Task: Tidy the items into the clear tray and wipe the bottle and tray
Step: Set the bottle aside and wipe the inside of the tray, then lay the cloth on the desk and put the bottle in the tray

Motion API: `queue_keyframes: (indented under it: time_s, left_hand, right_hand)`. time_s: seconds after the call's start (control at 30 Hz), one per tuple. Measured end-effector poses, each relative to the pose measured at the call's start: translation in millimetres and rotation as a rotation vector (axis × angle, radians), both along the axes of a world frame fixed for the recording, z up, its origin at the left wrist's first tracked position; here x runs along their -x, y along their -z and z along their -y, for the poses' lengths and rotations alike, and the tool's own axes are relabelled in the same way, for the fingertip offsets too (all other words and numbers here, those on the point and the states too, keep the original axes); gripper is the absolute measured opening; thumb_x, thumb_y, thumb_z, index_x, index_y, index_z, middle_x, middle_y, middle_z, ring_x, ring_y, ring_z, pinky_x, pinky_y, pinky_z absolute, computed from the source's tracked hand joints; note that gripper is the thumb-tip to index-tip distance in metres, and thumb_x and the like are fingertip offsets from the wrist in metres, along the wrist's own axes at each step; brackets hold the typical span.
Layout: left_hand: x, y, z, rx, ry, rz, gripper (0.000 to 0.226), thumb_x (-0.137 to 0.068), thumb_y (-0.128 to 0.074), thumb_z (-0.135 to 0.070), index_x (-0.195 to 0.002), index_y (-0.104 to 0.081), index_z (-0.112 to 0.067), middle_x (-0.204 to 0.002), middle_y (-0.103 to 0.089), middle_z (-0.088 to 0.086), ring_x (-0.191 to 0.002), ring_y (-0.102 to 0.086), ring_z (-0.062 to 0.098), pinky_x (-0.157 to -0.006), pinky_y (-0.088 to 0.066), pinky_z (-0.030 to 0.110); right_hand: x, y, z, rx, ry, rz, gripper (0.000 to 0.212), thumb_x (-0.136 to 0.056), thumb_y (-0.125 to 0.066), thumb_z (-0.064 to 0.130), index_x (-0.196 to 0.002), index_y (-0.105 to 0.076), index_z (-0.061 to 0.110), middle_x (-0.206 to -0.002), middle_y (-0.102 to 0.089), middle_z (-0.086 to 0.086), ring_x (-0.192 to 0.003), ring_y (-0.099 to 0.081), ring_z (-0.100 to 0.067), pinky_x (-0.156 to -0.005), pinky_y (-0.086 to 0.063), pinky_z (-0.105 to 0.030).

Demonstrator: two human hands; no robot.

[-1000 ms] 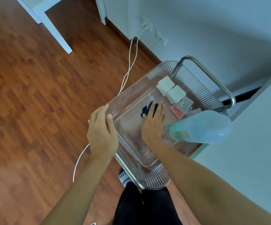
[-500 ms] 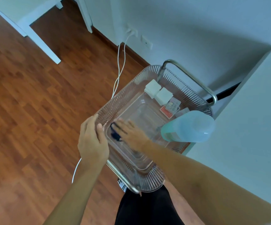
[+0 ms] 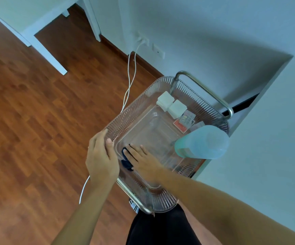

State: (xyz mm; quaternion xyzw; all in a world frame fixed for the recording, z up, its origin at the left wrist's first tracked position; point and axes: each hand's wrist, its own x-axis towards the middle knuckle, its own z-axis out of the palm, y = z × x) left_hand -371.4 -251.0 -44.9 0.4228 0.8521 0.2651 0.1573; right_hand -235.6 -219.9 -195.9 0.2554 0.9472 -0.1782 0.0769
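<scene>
A clear ribbed tray [image 3: 138,105] sits on a metal-framed cart, with a smaller clear inner tray [image 3: 153,128] lying in it. My left hand [image 3: 101,159] grips the ribbed tray's near-left rim. My right hand [image 3: 142,160] lies flat inside the inner tray and presses a dark blue cloth [image 3: 125,161] against its near-left corner. A pale blue bottle [image 3: 203,142] stands at the tray's right side. Two white blocks [image 3: 171,104] and a small red and clear packet [image 3: 183,121] rest at the far end.
The cart's metal handle [image 3: 205,91] arches over the far end. A white wall and ledge [image 3: 267,138] close in on the right. Two white cables [image 3: 130,82] run from a wall socket across the wooden floor. White table legs [image 3: 49,55] stand far left.
My right hand has slid the dark cloth from the middle of the inner tray to its near-left corner. My left hand keeps its hold on the rim. The view has shifted.
</scene>
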Motion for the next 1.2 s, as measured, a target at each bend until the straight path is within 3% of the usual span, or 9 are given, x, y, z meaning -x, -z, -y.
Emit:
queue_keyframes:
  time_s: [0.07, 0.13, 0.37, 0.63, 0.77, 0.83, 0.93, 1.07, 1.2]
  left_hand:
    - [1, 1, -1, -0.001, 0.009, -0.007, 0.035, -0.102, -0.04, -0.014, -0.132, -0.056, -0.007, -0.132, -0.058, 0.008, -0.122, -0.054, 0.021, -0.097, -0.031, 0.018]
    - [0, 2, -3, -0.013, 0.011, -0.008, 0.034, -0.102, -0.04, -0.014, -0.131, -0.056, -0.006, -0.131, -0.058, 0.009, -0.122, -0.054, 0.02, -0.097, -0.029, 0.015]
    - [3, 7, -6, -0.028, 0.021, -0.006, 0.035, -0.103, -0.038, -0.014, -0.13, -0.057, -0.005, -0.13, -0.06, 0.01, -0.124, -0.053, 0.021, -0.099, -0.029, 0.017]
    - [2, 7, -6, -0.038, -0.004, -0.023, 0.034, -0.102, -0.039, -0.016, -0.128, -0.059, -0.007, -0.127, -0.061, 0.011, -0.118, -0.056, 0.027, -0.099, -0.039, 0.035]
    - [1, 4, -6, -0.042, 0.006, -0.009, 0.033, -0.101, -0.041, -0.015, -0.127, -0.059, -0.006, -0.126, -0.061, 0.015, -0.116, -0.057, 0.033, -0.102, -0.041, 0.047]
    - [1, 2, -7, -0.021, 0.011, 0.004, 0.033, -0.1, -0.042, -0.015, -0.127, -0.059, -0.005, -0.128, -0.06, 0.016, -0.118, -0.056, 0.035, -0.104, -0.04, 0.053]
    - [-1, -4, -5, 0.071, 0.039, -0.016, 0.036, -0.099, -0.045, -0.016, -0.131, -0.054, -0.005, -0.135, -0.053, 0.019, -0.127, -0.047, 0.038, -0.108, -0.03, 0.061]
    - [-17, -23, 5, 0.038, 0.317, -0.116, 0.048, -0.095, -0.056, -0.031, -0.138, -0.048, -0.011, -0.147, -0.041, 0.014, -0.14, -0.033, 0.033, -0.112, -0.018, 0.064]
    - [-69, -59, 9, 0.104, 0.832, 0.505, 0.078, -0.075, -0.077, -0.047, -0.142, -0.04, -0.035, -0.145, -0.045, -0.017, -0.134, -0.04, 0.0, -0.108, -0.034, 0.029]
  right_hand:
    - [-6, -3, -31, -0.111, -0.065, 0.005, 0.065, -0.094, -0.035, 0.022, -0.152, -0.009, 0.008, -0.161, -0.012, -0.017, -0.149, -0.009, -0.033, -0.119, -0.007, -0.05]
    - [-14, -2, -60, -0.134, 0.162, 0.016, 0.061, -0.095, -0.023, 0.02, -0.152, -0.006, 0.008, -0.162, -0.01, -0.016, -0.15, -0.006, -0.033, -0.118, -0.002, -0.05]
    - [-19, -5, -36, 0.002, 0.86, 0.099, 0.072, -0.097, -0.043, 0.02, -0.151, 0.001, 0.0, -0.16, -0.006, -0.024, -0.148, -0.01, -0.038, -0.119, -0.02, -0.047]
    - [-25, -19, 29, 0.266, 0.587, 0.321, 0.075, -0.099, -0.037, 0.02, -0.15, 0.014, 0.0, -0.158, 0.019, -0.023, -0.146, 0.017, -0.042, -0.121, -0.007, -0.052]
    - [-35, -63, 28, 0.578, 0.666, 0.159, 0.069, -0.097, -0.042, 0.007, -0.153, -0.002, 0.008, -0.162, 0.009, -0.014, -0.15, 0.002, -0.035, -0.121, -0.012, -0.046]
    - [-43, -94, 24, 0.703, 0.659, 0.1, 0.064, -0.093, -0.046, 0.0, -0.15, -0.017, -0.001, -0.156, -0.017, -0.027, -0.141, -0.025, -0.043, -0.107, -0.031, -0.04]
    - [-65, -137, 29, 0.725, 0.81, -0.113, 0.045, -0.089, -0.048, 0.002, -0.132, -0.037, -0.006, -0.123, -0.055, -0.026, -0.106, -0.055, -0.037, -0.076, -0.04, -0.032]
    - [-109, -189, 59, 0.696, 1.062, -0.449, 0.041, -0.082, -0.05, 0.004, -0.121, -0.06, 0.011, -0.109, -0.069, -0.009, -0.093, -0.062, -0.022, -0.076, -0.048, -0.029]
    - [-148, -235, 85, 0.794, 1.105, -0.665, 0.044, -0.085, -0.046, -0.002, -0.116, -0.069, 0.02, -0.106, -0.074, 0.0, -0.098, -0.068, -0.015, -0.086, -0.055, -0.031]
